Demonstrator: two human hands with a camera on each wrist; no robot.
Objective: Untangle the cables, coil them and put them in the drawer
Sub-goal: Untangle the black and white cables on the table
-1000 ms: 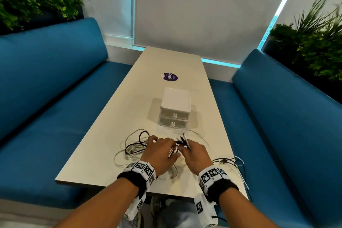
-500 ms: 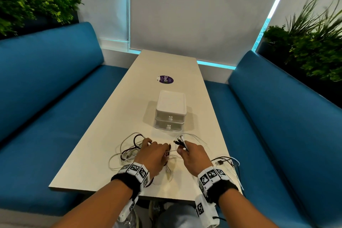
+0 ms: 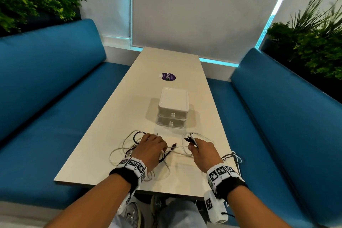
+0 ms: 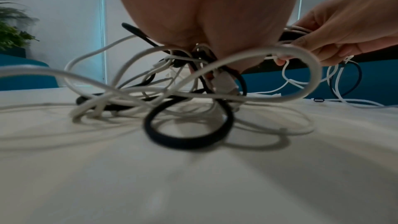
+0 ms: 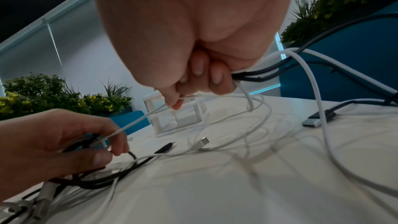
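on the table, two hands each gripping tangled cables, one two-drawer box beyond

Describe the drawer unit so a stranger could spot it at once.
Find the long pale table between the blue benches. On its centre line, beyond the tangled cables, stands the drawer unit: the only boxy thing, white-topped, with two closed drawers stacked.

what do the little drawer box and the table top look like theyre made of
Drawer box: looks like plastic, with an opaque white top and see-through, slightly frosted walls; the right wrist view shows light passing through them. Table: pale beige with a smooth matte finish, probably laminate over board, judging by its thin flat edge, though that is uncertain.
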